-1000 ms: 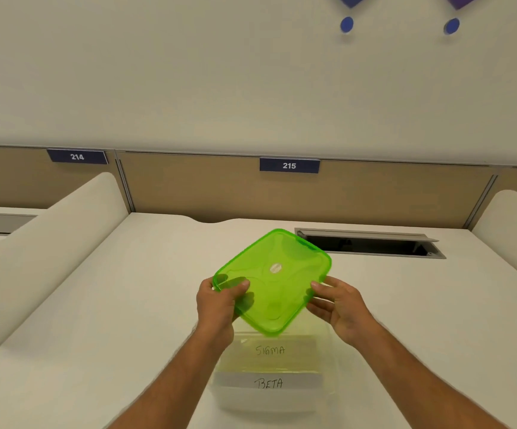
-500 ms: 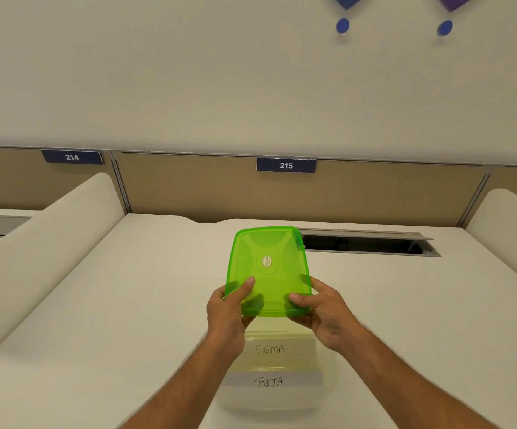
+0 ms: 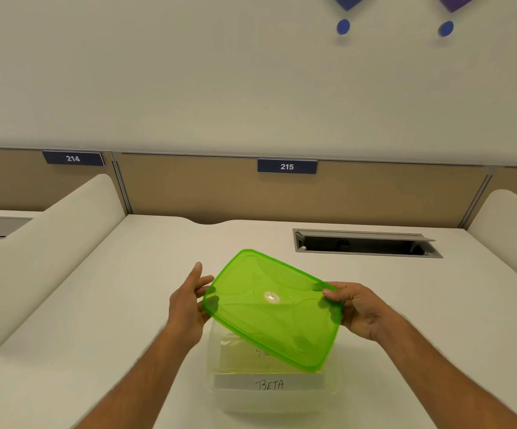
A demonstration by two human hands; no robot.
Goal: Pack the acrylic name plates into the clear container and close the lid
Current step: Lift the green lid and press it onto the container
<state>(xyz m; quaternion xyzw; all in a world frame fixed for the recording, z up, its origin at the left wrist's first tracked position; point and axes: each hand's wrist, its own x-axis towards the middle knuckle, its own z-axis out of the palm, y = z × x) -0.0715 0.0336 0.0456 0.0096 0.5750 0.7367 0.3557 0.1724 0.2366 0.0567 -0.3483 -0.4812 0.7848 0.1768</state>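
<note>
A translucent green lid (image 3: 269,308) hangs tilted in the air above the clear container (image 3: 217,394) on the white desk. My left hand (image 3: 187,301) touches the lid's left edge with its fingers spread. My right hand (image 3: 358,308) grips the lid's right corner between thumb and fingers. Inside the container lie acrylic name plates; one labelled BETA (image 3: 269,383) shows at the front, and another behind it (image 3: 235,354) is partly hidden by the lid.
The white desk (image 3: 96,320) is bounded by a tan partition (image 3: 204,193) at the back and curved white dividers on the left (image 3: 43,243) and right (image 3: 511,224). An open cable slot (image 3: 365,244) sits in the desk at the back right.
The lid has turned from lying lengthways away from me to a diagonal, tilted pose. My hands moved from its near edge out to its left and right sides.
</note>
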